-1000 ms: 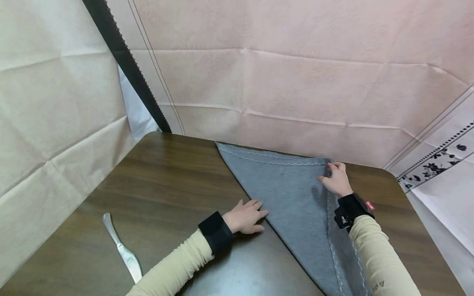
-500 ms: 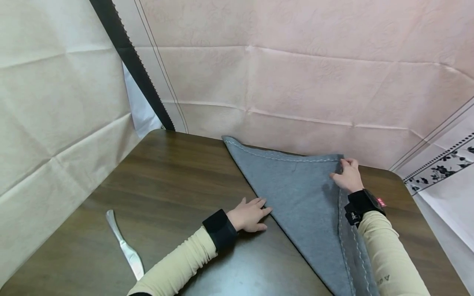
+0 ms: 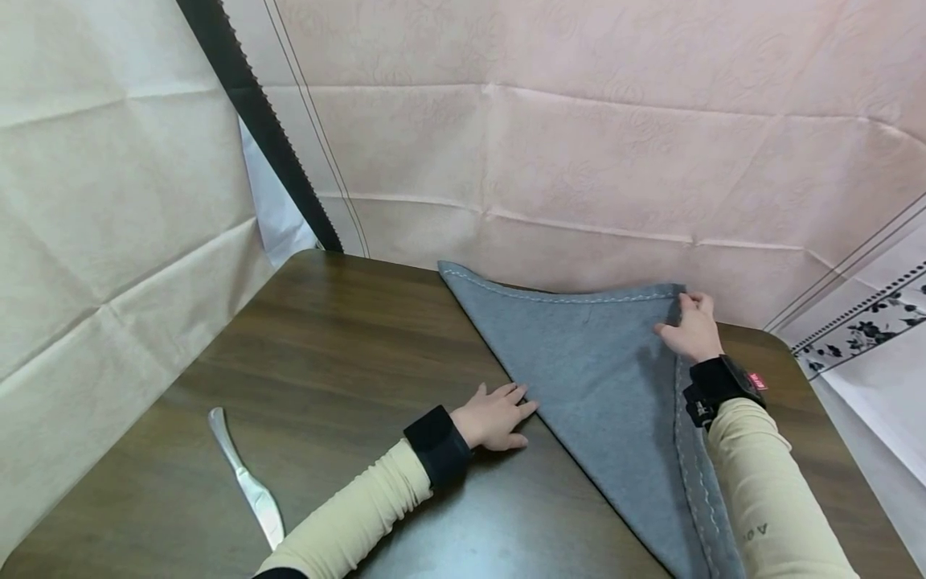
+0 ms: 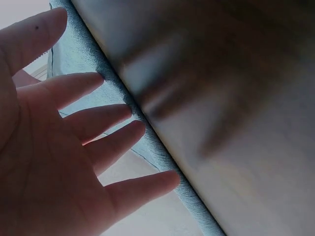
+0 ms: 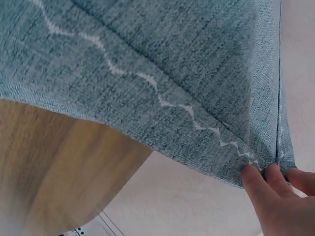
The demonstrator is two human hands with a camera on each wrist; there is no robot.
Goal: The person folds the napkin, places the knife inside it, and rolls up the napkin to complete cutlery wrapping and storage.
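Note:
A grey-blue cloth [image 3: 593, 378] with white zigzag stitching along its hems lies folded into a triangle on the table. My right hand [image 3: 693, 328] pinches its far right corner between thumb and fingers. In the right wrist view the fingertips [image 5: 250, 173] grip that stitched corner [image 5: 231, 147], and the cloth there stands off the wood. My left hand [image 3: 495, 416] lies with spread, straight fingers at the slanting folded edge. From the left wrist view, its fingertips [image 4: 167, 182] reach right to this fold [image 4: 147, 123].
A silver table knife [image 3: 249, 490] lies on the brown wooden table [image 3: 347, 346], left of the left forearm. Pale creased sheets [image 3: 579, 161] hang behind and beside the table. A black strip [image 3: 260, 121] runs down to the far left corner.
My right hand has drawn the cloth's corner a little right and away, lifting it slightly. The cloth's far edge now curves. The left hand keeps its place at the fold.

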